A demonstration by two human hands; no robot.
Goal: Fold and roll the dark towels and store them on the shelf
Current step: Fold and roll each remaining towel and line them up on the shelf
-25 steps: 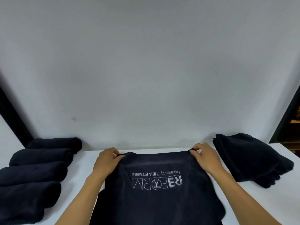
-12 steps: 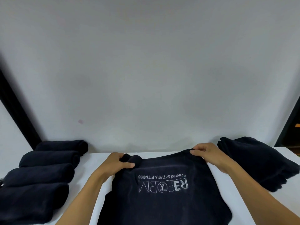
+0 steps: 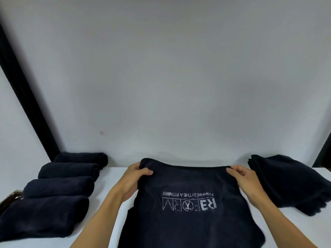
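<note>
1. The left hand (image 3: 132, 178) pinches the far left corner of a dark navy terry towel with white lettering (image 3: 188, 217). Its thumb lies on top of the cloth and its fingers are tucked behind the corner.
2. The right hand (image 3: 241, 178) does pretty much the same on the far right corner, with the fingers curled over the edge and gripping cloth. So both hands are closed on the towel.
3. The towel's far edge runs between the two hands, and the left corner sits a bit higher than the right. The rest spreads flat toward the person on the white flat surface (image 3: 114, 173). The lettering reads upside down from here.
4. To the left, well apart from the held towel, there are four rolled dark towels (image 3: 59, 187) lined up side by side, from the back wall toward the near edge.
5. To the right, just beside the right hand, is a folded stack of dark towels (image 3: 290, 181), lying flat and not rolled.
6. Behind everything is a plain white wall (image 3: 161, 86), and a black post (image 3: 26, 97) slants up on the left side.
7. There's something brownish at the far left edge, can't tell what it is.
</note>
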